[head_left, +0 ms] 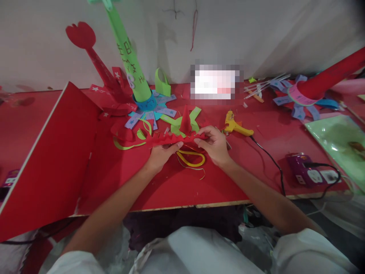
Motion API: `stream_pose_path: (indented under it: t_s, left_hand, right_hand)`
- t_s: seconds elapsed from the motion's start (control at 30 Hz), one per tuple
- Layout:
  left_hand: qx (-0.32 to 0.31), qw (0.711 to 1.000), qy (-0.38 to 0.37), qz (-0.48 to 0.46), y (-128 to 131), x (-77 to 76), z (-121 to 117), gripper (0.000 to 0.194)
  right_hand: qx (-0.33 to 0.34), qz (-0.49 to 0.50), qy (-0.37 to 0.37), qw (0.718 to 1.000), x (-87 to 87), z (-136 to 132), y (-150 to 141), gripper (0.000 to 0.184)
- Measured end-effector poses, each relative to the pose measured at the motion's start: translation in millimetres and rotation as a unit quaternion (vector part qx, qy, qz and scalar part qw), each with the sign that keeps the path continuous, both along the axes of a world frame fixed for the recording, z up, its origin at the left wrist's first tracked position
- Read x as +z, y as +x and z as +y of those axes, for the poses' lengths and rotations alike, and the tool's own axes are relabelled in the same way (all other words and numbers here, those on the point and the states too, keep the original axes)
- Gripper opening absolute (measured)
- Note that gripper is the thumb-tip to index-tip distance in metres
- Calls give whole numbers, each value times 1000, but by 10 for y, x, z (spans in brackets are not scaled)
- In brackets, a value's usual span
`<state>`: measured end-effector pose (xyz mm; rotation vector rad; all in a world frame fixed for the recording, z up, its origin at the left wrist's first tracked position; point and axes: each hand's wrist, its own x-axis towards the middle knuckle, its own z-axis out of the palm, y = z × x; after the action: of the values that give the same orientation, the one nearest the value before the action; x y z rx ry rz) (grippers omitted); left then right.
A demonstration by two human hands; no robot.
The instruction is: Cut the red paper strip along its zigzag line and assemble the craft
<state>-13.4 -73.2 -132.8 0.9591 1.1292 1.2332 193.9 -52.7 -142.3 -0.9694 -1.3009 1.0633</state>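
Note:
A red paper strip with a zigzag edge (pixel 173 139) lies across the middle of the red table (pixel 176 186). My left hand (pixel 161 154) pinches its left part from below. My right hand (pixel 214 144) grips its right end, fingers closed over it. A small red paper cone (pixel 185 121) stands just behind the strip on green paper pieces (pixel 178 122). Yellow paper loops (pixel 190 157) lie on the table between my hands.
A yellow glue gun (pixel 235 126) lies right of my right hand, its black cord running to a purple power strip (pixel 306 173). A large red sheet (pixel 48 160) tilts up at left. Tall green (pixel 128 57) and red (pixel 327 80) paper tubes with star-marked bases stand behind. A green sheet (pixel 336 140) lies at right.

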Motion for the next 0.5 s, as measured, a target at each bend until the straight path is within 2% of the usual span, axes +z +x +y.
stream_pose_path:
  t_s: [0.1, 0.23, 0.3, 0.4, 0.5]
  left_hand:
    - [18, 999, -13, -29, 32, 44, -13, 53]
    - [18, 998, -6, -56, 82, 95, -42, 56]
    - [7, 998, -11, -60, 108, 89, -64, 54]
    - [-6, 999, -4, -43, 132, 40, -83, 52]
    - [0, 1000, 13, -28, 122, -10, -64, 53]
  right_hand:
    - [33, 23, -28, 999, 49, -36, -8, 34]
    - [118, 62, -88, 987, 97, -110, -42, 52]
    - [149, 79, -113, 979, 99, -148, -78, 52]
    - [129, 95, -133, 978, 95, -179, -134, 35]
    - [74, 109, -144, 981, 103, -168, -161, 35]
